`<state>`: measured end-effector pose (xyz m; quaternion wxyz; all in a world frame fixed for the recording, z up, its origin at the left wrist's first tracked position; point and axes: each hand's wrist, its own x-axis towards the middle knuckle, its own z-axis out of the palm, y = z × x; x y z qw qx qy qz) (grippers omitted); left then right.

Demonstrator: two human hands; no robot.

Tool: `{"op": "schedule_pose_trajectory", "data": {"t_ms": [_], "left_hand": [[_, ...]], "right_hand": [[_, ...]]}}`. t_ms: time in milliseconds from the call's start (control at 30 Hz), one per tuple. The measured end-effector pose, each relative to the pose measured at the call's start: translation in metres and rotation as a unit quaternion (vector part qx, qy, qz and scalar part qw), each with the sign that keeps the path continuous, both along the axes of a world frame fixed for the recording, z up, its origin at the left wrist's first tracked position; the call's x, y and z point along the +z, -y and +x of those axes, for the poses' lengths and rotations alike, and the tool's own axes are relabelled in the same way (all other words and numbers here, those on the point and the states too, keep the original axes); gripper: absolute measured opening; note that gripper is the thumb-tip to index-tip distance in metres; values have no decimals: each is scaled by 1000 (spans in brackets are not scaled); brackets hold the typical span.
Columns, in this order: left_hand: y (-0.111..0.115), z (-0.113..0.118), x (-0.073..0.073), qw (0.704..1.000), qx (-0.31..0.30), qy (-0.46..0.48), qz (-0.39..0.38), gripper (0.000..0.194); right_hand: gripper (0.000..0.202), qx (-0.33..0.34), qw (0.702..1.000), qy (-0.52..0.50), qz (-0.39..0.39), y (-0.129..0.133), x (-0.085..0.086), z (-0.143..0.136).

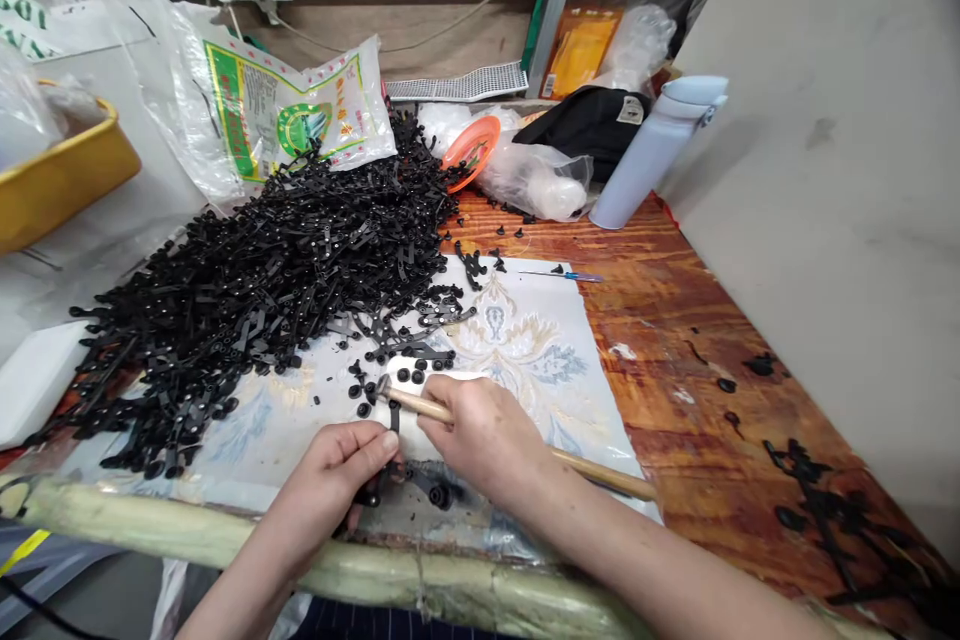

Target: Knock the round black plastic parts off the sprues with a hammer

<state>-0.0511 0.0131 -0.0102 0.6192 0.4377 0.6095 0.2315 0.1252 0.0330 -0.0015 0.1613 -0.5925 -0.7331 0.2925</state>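
My right hand [480,425] is wrapped round the wooden handle of a small hammer [420,405]; the handle runs out behind the hand to the lower right. The hammer's dark head is over small black round parts. Just left of it, my left hand [341,470] pinches a black strip-like part [394,420] between thumb and fingers near the front edge of the table. A black round part [439,495] lies beside the left fingertips. Behind the hands spreads a big heap of black parts [300,250].
The wooden table [652,320] carries a floral sheet [525,340], a screwdriver [583,277], a pale blue bottle [645,160], an orange dish [472,152] and plastic bags. A yellow basket [67,180] stands left, a grey panel [832,170] right. Black scraps [817,510] lie front right.
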Motion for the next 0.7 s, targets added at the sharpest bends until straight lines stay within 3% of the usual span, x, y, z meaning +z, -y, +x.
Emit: {"op": "schedule_pose_trajectory", "data": {"t_ms": [100,300,433,700], "left_hand": [[-3,-2,2,1000,-24,-11,2,42],[-9,-6,6,994,-102,-27,8,44],[-14,-3,5,991,-131,-29,13,43],[-17,5,7,984,-164,-64,17,42]], "right_hand": [[3,3,999,-29,-23,-1,1,6],[23,-19,985,-171,15,7,11,43],[27,-20,987,-159,23,20,9,58],[32,-8,990,-143,17,30,6,56]]}}
